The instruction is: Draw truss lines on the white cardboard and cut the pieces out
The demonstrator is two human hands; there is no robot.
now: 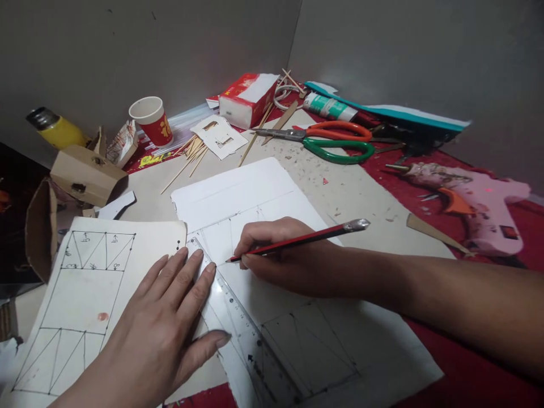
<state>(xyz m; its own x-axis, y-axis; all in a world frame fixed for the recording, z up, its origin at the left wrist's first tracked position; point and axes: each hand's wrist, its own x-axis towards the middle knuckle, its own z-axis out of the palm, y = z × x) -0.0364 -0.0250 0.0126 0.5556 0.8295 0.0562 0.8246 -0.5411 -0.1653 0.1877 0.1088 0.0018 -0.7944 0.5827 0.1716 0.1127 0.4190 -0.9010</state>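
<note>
Clear plastic ruler lies across the white sheet at six o'clock, its far end toward eleven. The left hand, fingers slightly spread, bears on it, evidently against slipping. The right hand pinches the pencil low, presumably for control. Scissors lie at one o'clock.

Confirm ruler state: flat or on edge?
Flat: the ruler lies broad side up on the white sheet, left hand resting over it.
</note>
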